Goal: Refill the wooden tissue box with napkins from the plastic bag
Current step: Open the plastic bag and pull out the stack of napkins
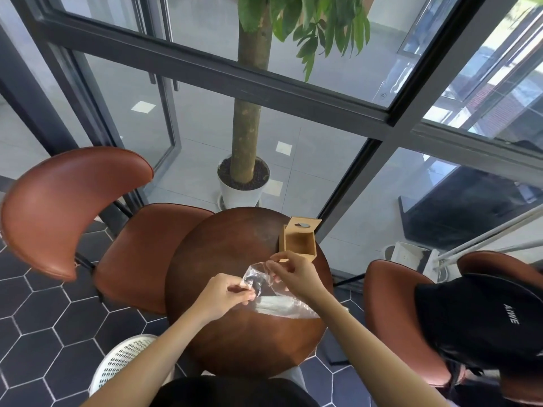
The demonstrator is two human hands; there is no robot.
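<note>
A clear plastic bag (pixel 274 301) with white napkins (pixel 276 307) inside lies on the round wooden table (pixel 235 342). My left hand (pixel 226 295) pinches the bag's left edge near its mouth. My right hand (pixel 291 274) pinches the upper edge, so the mouth is held between both hands. Just beyond my right hand stands the wooden tissue box (pixel 298 243), its lid with a round hole tipped up at the back. The box's inside looks empty.
A brown leather chair (pixel 88 218) stands at the left and another (pixel 396 304) at the right with a black bag (pixel 484 318) on it. A potted tree (pixel 244 183) stands behind the table by the glass wall. A white perforated basket (pixel 123 359) sits at lower left.
</note>
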